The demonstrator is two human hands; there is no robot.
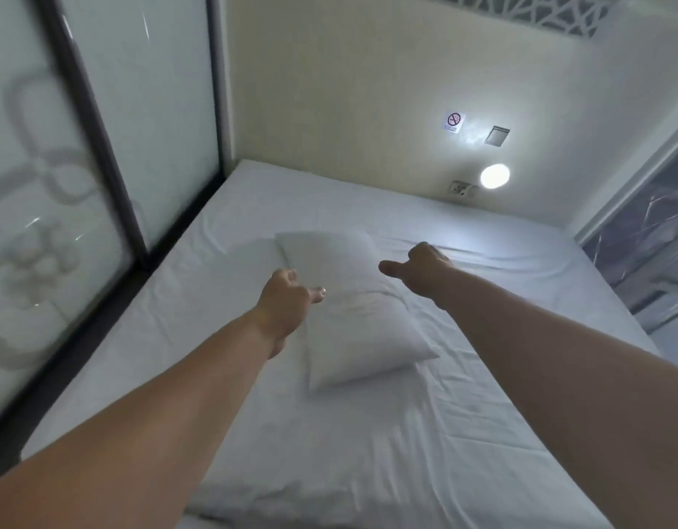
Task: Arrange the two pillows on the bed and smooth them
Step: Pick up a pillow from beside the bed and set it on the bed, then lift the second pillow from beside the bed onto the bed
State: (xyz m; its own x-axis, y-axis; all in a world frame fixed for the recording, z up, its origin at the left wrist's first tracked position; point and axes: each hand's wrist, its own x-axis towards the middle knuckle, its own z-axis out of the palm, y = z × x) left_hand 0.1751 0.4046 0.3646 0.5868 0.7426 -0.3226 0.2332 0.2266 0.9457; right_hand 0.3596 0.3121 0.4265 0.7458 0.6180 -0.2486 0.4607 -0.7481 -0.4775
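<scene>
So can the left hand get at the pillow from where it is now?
Probably yes. The left hand is already at the pillow's left edge, fingers curled, with only flat sheet of the bed around it and nothing in between. Whether it actually touches or grips the pillow is unclear from the blur.

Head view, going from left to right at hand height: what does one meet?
Frosted glass partition with dark frame → left hand → white pillow lying on the white-sheeted bed → right hand → marbled panel at the right wall.
</scene>
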